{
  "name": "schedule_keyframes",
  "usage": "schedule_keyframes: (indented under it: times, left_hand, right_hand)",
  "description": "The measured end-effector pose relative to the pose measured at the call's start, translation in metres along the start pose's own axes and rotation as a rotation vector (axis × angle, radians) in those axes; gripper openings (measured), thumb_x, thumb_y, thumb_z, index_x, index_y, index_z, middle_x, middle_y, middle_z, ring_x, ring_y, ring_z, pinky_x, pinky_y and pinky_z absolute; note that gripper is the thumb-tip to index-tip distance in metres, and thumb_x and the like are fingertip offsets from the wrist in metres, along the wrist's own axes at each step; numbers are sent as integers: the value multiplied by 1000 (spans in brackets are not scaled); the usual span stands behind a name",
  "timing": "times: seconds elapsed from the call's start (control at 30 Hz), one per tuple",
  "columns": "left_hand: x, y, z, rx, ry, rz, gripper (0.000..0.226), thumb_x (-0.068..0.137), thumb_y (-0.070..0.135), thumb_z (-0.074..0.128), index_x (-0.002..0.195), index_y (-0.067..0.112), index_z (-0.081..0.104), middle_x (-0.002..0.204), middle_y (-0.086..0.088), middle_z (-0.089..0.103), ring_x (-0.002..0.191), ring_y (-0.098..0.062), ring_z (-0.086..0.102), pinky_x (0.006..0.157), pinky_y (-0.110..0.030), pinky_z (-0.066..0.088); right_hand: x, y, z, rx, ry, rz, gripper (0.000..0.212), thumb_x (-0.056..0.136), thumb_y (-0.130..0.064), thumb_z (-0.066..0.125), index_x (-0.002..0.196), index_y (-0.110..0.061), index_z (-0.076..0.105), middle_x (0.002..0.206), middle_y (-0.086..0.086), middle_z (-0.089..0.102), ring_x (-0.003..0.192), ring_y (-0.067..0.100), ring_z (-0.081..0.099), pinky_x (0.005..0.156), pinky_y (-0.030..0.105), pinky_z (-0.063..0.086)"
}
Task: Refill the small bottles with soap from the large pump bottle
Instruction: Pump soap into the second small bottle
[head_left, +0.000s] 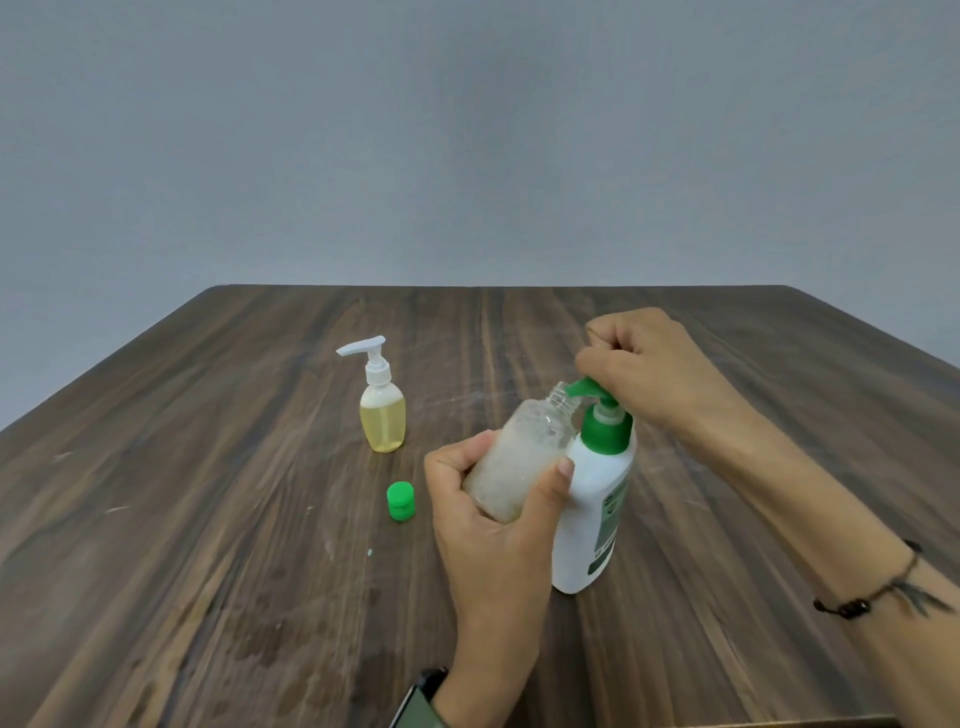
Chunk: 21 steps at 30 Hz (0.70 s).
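A large white pump bottle (589, 525) with a green pump head (605, 423) stands on the wooden table (208, 519). My right hand (654, 374) rests closed on top of the pump head. My left hand (498, 499) grips a small clear bottle (524, 452), uncapped and tilted so its threaded mouth meets the green nozzle. Whitish residue or foam coats its inside. Its green cap (401, 501) lies on the table to the left. Farther back left stands a small bottle of yellow soap (383, 418) with a white pump.
The table's far edge meets a plain grey wall. A watch sits on my left wrist and a dark cord bracelet on my right wrist. Faint wet marks show on the near wood.
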<state>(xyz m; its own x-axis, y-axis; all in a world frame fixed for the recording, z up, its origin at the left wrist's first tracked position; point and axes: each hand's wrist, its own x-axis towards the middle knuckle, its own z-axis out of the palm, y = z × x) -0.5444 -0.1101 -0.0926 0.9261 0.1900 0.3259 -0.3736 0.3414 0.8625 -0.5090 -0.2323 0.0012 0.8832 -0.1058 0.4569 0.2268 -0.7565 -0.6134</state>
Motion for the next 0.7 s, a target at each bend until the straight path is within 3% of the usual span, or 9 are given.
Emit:
schedule_keyframes:
  times: [0.17, 0.33, 0.57, 0.7]
  left_hand:
    - [2, 3, -6, -7, -30, 27, 46, 48, 38, 77, 87, 35, 52, 84, 32, 59, 74, 7, 61, 59, -12, 49]
    - [3, 8, -5, -3, -98, 43, 48, 52, 26, 81, 91, 27, 52, 85, 31, 61, 73, 8, 61, 59, -11, 49]
    - [3, 5, -7, 6, -113, 34, 46, 50, 36, 78, 88, 35, 53, 85, 25, 63, 74, 4, 62, 61, -14, 50]
    - [9, 7, -8, 10, -131, 47, 48, 49, 38, 76, 91, 30, 52, 86, 30, 61, 76, 6, 61, 62, -14, 51]
  right_hand:
    - [-1, 4, -5, 31, 7, 26, 40, 72, -5, 53, 46, -16, 25, 39, -7, 26, 39, 7, 28, 37, 12, 24]
    - [-2, 0, -8, 22, 21, 15, 37, 72, -5, 53, 48, -14, 27, 45, -4, 28, 40, 8, 29, 39, 12, 27]
    - [-9, 4, -1, 35, -29, 15, 37, 74, -6, 53, 49, -15, 27, 48, -2, 30, 42, 7, 27, 45, 18, 24]
    - [-6, 2, -1, -4, -5, -10, 36, 73, -6, 53, 49, -14, 28, 47, -4, 29, 42, 8, 28, 43, 15, 24]
